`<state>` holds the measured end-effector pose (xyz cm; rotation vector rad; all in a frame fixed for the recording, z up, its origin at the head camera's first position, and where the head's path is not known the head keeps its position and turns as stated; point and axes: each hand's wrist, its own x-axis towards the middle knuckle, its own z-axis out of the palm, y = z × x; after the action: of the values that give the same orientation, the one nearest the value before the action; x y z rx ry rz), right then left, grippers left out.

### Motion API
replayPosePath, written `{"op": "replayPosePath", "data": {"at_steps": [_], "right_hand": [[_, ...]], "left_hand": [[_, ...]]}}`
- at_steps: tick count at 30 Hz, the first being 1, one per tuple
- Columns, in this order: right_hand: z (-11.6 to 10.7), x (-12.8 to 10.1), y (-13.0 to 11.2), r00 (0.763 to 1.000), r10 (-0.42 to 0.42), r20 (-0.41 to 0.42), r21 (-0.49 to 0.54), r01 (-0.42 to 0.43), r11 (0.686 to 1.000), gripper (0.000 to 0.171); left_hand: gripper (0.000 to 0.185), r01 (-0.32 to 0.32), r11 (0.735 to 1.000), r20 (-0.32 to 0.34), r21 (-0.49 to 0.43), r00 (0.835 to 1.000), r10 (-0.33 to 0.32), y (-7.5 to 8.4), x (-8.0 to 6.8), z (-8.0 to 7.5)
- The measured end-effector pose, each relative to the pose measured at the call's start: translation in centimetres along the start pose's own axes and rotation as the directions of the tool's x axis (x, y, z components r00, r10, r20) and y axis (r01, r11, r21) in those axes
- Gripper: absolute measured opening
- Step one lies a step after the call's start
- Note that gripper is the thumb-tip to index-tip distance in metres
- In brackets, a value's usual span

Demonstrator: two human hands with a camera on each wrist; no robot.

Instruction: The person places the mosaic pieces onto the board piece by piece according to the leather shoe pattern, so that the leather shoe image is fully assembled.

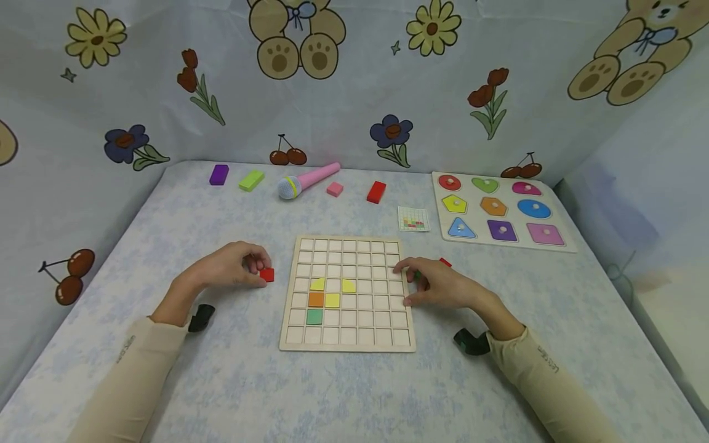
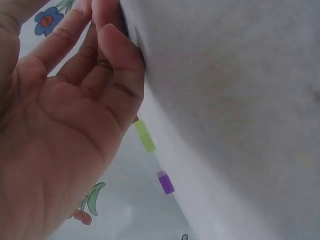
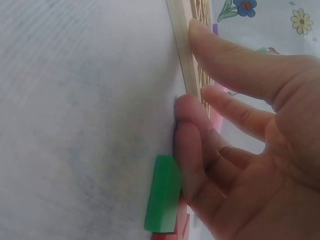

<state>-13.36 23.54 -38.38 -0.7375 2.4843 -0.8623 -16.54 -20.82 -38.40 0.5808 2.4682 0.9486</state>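
My left hand (image 1: 229, 264) is at the left of the wooden grid board (image 1: 349, 346), its thumb and fingertips pinching a small red square block (image 1: 267, 275). That block is hidden in the left wrist view, where the palm and bent fingers fill the left side. My right hand (image 1: 445, 283) rests at the board's right edge, thumb and index fingertip on the rim. Beneath its other fingers lies a green block (image 3: 164, 195), with red pieces (image 1: 445, 263) behind. The board carries yellow pieces (image 1: 332, 300), an orange square (image 1: 316, 299) and a green square (image 1: 314, 317).
Along the back lie a purple block (image 1: 219, 175), a lime block (image 1: 252, 180), a pink toy microphone (image 1: 310, 179), a pink block (image 1: 335, 189) and a red block (image 1: 376, 192). A pattern card (image 1: 413, 219) sits beside a shape puzzle board (image 1: 480, 240) at back right.
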Motion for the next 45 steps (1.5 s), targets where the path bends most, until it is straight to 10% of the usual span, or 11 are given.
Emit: {"op": "replayPosePath", "data": {"at_steps": [22,33,45], "right_hand": [[0.2,0.1,0.1,1.0,-0.009,0.002,0.005,0.009,1.0,0.056],[0.4,-0.1,0.1,1.0,0.01,0.004,0.015,-0.01,1.0,0.056],[0.0,-0.1,0.2,1.0,-0.007,-0.001,0.002,0.007,1.0,0.056]], "left_hand": [[0.023,-0.127,0.988,-0.026,0.088,0.991,0.129,4.2,0.6,3.1],[0.021,-0.295,0.924,0.061,0.243,0.955,0.289,8.2,-0.1,8.0],[0.025,-0.305,0.883,0.047,0.356,0.95,0.309,9.5,-0.4,9.4]]}}
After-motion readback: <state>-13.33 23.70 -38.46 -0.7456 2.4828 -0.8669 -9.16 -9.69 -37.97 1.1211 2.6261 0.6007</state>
